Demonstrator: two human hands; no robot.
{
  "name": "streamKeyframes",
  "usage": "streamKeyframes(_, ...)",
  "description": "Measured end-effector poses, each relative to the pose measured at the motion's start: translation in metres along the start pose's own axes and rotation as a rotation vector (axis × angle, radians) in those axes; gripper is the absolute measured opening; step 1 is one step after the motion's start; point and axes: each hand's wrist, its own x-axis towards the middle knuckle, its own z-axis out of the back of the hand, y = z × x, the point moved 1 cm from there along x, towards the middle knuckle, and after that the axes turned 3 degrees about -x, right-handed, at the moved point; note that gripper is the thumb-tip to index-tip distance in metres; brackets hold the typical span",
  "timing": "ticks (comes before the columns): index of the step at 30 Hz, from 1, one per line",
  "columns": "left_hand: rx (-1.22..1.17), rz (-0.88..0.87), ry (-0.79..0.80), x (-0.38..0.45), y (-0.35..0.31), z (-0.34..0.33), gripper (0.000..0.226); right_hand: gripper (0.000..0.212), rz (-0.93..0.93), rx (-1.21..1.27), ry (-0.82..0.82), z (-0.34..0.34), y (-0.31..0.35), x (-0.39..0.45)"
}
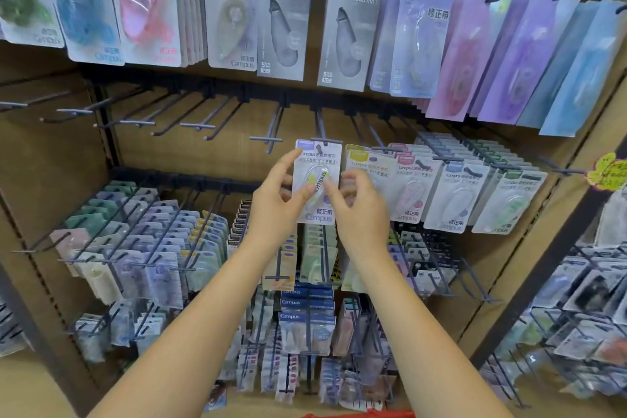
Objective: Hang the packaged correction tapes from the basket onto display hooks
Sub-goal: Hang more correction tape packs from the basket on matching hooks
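Hands hold one correction tape pack (317,180) at a hook (325,140): left hand (280,204) pinching, right hand (359,210) fingertips touching.

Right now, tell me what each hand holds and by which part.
The left hand holds the Campus correction tape package by its left edge, thumb on the front. The right hand touches the blister front with its fingertips; a firm grip cannot be told.
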Motion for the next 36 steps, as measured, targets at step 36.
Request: streamKeyframes(36,0.697,0.114,0.331,-0.188,0.114,-0.035,0.060,0.039,-0.071,-0.099,0.351,0.017,-0.170,-0.169)
